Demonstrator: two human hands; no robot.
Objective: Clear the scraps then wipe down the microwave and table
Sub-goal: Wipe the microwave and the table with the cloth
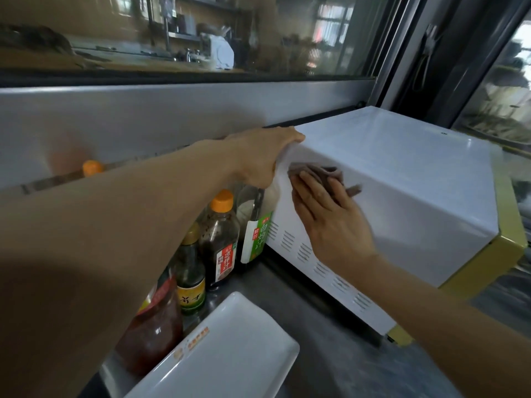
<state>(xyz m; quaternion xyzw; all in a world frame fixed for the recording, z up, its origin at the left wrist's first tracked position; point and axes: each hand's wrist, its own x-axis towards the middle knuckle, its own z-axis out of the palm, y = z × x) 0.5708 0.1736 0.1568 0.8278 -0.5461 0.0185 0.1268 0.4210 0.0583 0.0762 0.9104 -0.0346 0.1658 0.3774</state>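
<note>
A white microwave (402, 179) with a yellow front stands on the steel table (321, 334), turned so its vented side faces me. My left hand (261, 156) grips its rear top corner, fingers wrapped over the edge. With straight fingers my right hand (324, 216) presses a brownish-grey cloth (327, 175) flat against the upper part of that side panel. Part of the cloth is hidden under my fingers.
Several sauce bottles (219, 239) stand in a row left of the microwave, against the steel back wall. A white rectangular plate (230, 354) lies on the table in front of them. A glass pane runs above the wall.
</note>
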